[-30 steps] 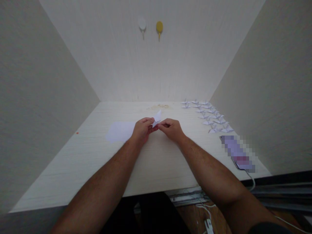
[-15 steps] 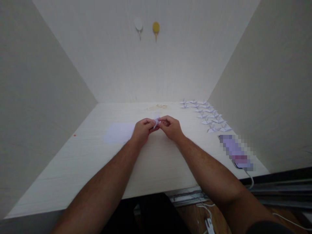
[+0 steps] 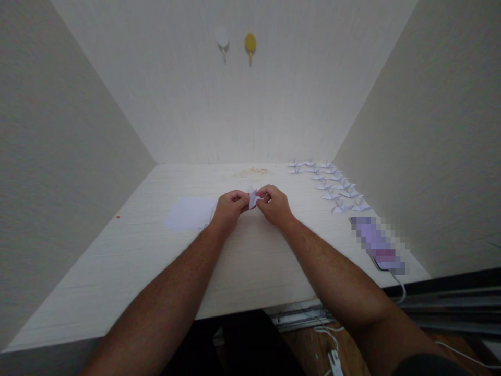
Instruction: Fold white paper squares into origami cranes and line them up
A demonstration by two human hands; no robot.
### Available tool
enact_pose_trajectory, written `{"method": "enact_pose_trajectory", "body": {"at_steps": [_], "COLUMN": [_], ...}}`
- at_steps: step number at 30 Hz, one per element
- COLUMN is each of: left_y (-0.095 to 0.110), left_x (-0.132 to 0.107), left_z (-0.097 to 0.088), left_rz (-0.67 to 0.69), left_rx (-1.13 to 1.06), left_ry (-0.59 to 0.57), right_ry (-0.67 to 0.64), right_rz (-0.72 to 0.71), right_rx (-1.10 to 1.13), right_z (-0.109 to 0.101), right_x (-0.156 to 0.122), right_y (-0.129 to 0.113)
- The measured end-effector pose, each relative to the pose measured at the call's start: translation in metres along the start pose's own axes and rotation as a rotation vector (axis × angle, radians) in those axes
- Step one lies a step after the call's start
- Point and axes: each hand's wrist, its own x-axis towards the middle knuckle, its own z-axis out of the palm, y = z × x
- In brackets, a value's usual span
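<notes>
Head view, folded paper (image 3: 252, 199) turned since earlier, right hand (image 3: 274, 207) pinching it

There's a single camera at work here, worn on the person's head, over the near side of the desk (image 3: 250, 277). It faces forward and tips down, straight on to the back wall (image 3: 250, 115), with a side wall (image 3: 50, 172) closing in on either flank. The view is wide: the forearms (image 3: 168, 282) loom close at the bottom, while the left grip (image 3: 230, 210) and right grip (image 3: 274, 207) look small, farther out, around the middle.
</notes>
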Motion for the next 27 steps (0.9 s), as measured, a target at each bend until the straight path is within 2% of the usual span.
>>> {"method": "enact_pose_trajectory", "body": {"at_steps": [7,13,21,27], "left_y": [-0.006,-0.011,0.008,0.009], "left_x": [0.003,0.007,-0.004,-0.005], "left_z": [-0.003,-0.008,-0.001,0.0], "left_rz": [0.021,0.052,0.021,0.008], "left_rx": [0.074,0.175,0.093,0.095], "left_ry": [0.018,-0.008,-0.158,-0.169], "right_ry": [-0.063,-0.095,-0.095,-0.088], "right_rz": [-0.085,0.048,0.216,0.228], "right_rx": [0.01,0.115,0.227,0.261], "right_z": [-0.001,-0.001,-0.001,-0.001], "right_x": [-0.001,-0.002,0.0,0.001], "right_y": [-0.004,-0.01,-0.005,-0.002]}}
